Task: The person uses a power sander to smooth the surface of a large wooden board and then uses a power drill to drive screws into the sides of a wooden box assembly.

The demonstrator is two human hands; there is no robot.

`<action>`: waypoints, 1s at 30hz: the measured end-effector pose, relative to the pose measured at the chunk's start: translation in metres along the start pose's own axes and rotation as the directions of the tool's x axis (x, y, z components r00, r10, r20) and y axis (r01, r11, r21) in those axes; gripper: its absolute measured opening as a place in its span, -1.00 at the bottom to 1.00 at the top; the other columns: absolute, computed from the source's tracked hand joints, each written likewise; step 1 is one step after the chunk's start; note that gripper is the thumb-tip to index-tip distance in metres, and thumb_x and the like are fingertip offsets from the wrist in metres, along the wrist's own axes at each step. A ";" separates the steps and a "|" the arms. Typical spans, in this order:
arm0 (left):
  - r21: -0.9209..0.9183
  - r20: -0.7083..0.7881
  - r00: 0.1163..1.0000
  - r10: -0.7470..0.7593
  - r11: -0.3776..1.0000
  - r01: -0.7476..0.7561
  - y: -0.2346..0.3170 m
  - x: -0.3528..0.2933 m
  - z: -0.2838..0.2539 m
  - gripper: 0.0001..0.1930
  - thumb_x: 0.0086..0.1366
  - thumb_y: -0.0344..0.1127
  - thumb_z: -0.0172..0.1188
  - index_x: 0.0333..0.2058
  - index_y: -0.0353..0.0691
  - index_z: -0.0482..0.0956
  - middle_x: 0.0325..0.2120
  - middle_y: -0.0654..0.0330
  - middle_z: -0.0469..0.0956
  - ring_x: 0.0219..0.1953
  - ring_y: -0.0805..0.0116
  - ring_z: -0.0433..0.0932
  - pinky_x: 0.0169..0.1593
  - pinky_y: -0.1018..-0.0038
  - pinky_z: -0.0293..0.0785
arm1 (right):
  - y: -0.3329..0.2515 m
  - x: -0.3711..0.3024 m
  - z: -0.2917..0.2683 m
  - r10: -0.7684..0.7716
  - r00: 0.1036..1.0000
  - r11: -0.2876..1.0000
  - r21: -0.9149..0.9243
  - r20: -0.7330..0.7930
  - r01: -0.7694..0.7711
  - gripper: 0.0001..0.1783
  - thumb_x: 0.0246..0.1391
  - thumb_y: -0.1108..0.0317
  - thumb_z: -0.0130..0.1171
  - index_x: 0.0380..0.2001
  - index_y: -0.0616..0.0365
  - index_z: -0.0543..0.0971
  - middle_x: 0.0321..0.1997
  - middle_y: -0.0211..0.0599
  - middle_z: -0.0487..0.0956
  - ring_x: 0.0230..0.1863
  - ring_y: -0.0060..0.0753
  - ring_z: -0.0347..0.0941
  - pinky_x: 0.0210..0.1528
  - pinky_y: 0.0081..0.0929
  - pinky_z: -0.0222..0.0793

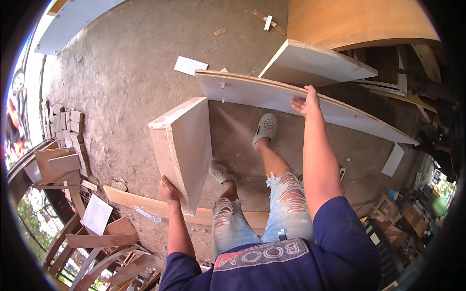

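Note:
My left hand [170, 189] is closed on the near edge of a white-faced wooden box panel [191, 160] with raw plywood edges, which stands upright left of my legs. My right arm reaches forward, and my right hand [307, 102] grips the top edge of a long white board [262, 94], its fingers lying along the board's near face. The long board stands on edge across the floor ahead of my feet. Its left end meets the far end of the box panel; whether the two are joined I cannot tell. Small pale pieces stick out of the long board's face near that end.
Behind the long board stand another white panel [315, 63] and a large curved wooden top [364, 22]. A wooden plank [131, 198] lies behind my legs. Stacked bricks [65, 126] and curved wood scraps [102, 237] are at left; clutter [403, 213] fills the right. A white offcut [190, 65] lies ahead.

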State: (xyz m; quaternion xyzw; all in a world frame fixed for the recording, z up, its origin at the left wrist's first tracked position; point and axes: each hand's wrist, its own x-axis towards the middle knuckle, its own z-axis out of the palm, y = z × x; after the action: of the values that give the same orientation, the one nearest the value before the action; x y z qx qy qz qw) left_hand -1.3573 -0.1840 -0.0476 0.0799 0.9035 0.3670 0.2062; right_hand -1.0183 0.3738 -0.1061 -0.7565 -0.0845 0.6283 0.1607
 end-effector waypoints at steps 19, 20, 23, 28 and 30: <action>0.186 -0.004 1.000 -0.008 0.983 0.009 -0.018 0.007 -0.007 -0.26 0.66 0.21 -0.22 -0.12 -0.44 0.67 -0.43 -0.09 0.70 -0.39 0.04 0.63 -0.25 0.16 0.52 | -0.079 0.044 0.054 -0.010 0.994 0.985 -0.172 -0.110 -0.009 -0.26 0.36 -0.28 -0.06 0.47 -0.21 0.24 -0.09 0.04 0.67 -0.17 0.04 0.71 0.15 0.27 0.51; 0.159 -0.018 1.000 0.003 0.987 0.000 -0.020 0.008 -0.007 -0.27 0.66 0.21 -0.22 -0.13 -0.44 0.67 -0.43 -0.09 0.69 -0.39 0.04 0.64 -0.26 0.15 0.52 | -0.080 0.044 0.055 -0.002 0.994 0.985 -0.171 -0.109 -0.016 -0.24 0.35 -0.29 -0.06 0.48 -0.21 0.23 -0.09 0.04 0.67 -0.16 0.04 0.71 0.18 0.30 0.49; 0.186 -0.015 1.000 0.015 0.982 -0.012 -0.018 0.009 -0.009 -0.27 0.66 0.20 -0.23 -0.15 -0.44 0.67 -0.44 -0.11 0.69 -0.39 0.03 0.64 -0.27 0.14 0.51 | -0.072 0.037 0.059 -0.068 0.986 0.986 -0.159 -0.155 0.043 -0.19 0.37 -0.32 -0.08 0.48 -0.04 0.28 -0.07 0.14 0.67 -0.18 0.12 0.72 0.20 0.39 0.46; 0.209 -0.001 0.998 0.066 0.976 -0.064 -0.009 0.009 -0.006 -0.20 0.66 0.24 -0.26 -0.21 -0.49 0.68 -0.45 -0.06 0.70 -0.41 0.15 0.63 -0.30 0.21 0.49 | -0.075 0.031 0.062 -0.050 0.978 0.996 -0.088 -0.201 0.033 -0.09 0.40 -0.37 -0.17 0.49 0.15 0.25 0.10 0.28 0.62 -0.01 0.29 0.68 0.29 0.42 0.37; 0.190 -0.010 0.999 0.031 0.981 -0.028 -0.013 0.007 -0.012 -0.20 0.66 0.24 -0.28 -0.16 -0.48 0.69 -0.42 -0.08 0.72 -0.37 0.13 0.66 -0.27 0.20 0.51 | -0.073 0.030 0.061 -0.022 0.977 1.000 -0.017 -0.213 0.019 -0.04 0.41 -0.39 -0.21 0.49 0.24 0.23 0.19 0.34 0.59 0.08 0.34 0.66 0.32 0.44 0.33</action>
State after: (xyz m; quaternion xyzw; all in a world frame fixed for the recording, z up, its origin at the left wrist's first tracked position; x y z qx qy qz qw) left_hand -1.3689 -0.1983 -0.0512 0.1100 0.9345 0.2828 0.1862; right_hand -1.0663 0.4600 -0.1178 -0.8197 -0.0794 0.5413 0.1697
